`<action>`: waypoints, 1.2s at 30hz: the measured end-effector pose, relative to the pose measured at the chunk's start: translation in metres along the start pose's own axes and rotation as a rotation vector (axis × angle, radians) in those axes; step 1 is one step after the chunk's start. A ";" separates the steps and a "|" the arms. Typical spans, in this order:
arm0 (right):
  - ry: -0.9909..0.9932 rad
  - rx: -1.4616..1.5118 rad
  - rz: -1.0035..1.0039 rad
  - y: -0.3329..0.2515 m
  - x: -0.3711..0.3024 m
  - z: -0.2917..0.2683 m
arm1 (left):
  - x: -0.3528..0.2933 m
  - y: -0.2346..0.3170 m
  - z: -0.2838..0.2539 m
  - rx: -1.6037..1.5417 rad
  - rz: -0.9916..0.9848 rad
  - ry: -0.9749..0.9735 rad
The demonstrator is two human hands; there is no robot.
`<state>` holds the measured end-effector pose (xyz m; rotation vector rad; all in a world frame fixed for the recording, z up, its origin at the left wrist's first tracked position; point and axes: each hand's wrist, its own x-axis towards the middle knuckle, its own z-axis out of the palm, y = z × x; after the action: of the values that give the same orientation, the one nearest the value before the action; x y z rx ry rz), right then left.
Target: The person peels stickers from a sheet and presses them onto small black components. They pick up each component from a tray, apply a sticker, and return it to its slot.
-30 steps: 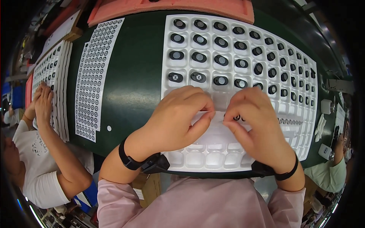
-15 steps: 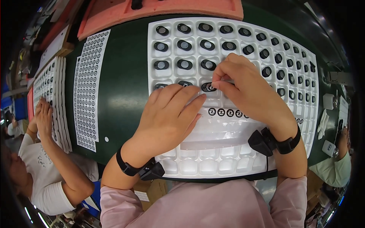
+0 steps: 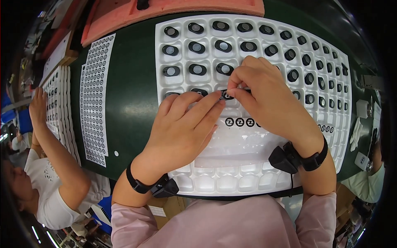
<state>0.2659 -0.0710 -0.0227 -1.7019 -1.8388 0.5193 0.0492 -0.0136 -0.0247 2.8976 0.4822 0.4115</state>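
Note:
A white blister tray (image 3: 188,183) lies before me with black oval parts in its pockets, each with a grey disc on top. Between my hands, one black oval part (image 3: 223,98) carries a round black-and-white sticker (image 3: 227,94). My right hand (image 3: 264,91) pinches thumb and forefinger together at the sticker's right edge. My left hand (image 3: 182,122) has its fingers stretched over the tray, the forefinger's tip touching the part's left side. Just below, a glossy sticker sheet (image 3: 240,144) rests on the tray with a row of round stickers along its upper edge.
Sheets of round stickers (image 3: 94,99) lie on the green table (image 3: 132,82) to the left. An orange foam tray (image 3: 173,7) is at the back. A co-worker (image 3: 58,182) sits left by stacked white trays (image 3: 66,107). White gloves (image 3: 356,134) lie at the right.
My left forefinger has moved to the part's left side, while my right hand stays pinched at the sticker. The co-worker's hand at the left has risen and shifted left.

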 end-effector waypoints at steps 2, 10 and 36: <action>-0.004 -0.001 0.007 0.000 0.000 0.000 | 0.000 0.001 -0.002 -0.026 -0.020 -0.014; 0.008 -0.010 0.010 -0.001 0.000 0.001 | 0.000 0.002 -0.002 -0.029 -0.027 -0.018; 0.056 0.012 0.043 -0.002 0.002 0.005 | 0.001 0.002 -0.003 -0.043 -0.041 -0.029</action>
<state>0.2612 -0.0690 -0.0247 -1.7338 -1.7597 0.4939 0.0495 -0.0151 -0.0208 2.8430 0.5200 0.3686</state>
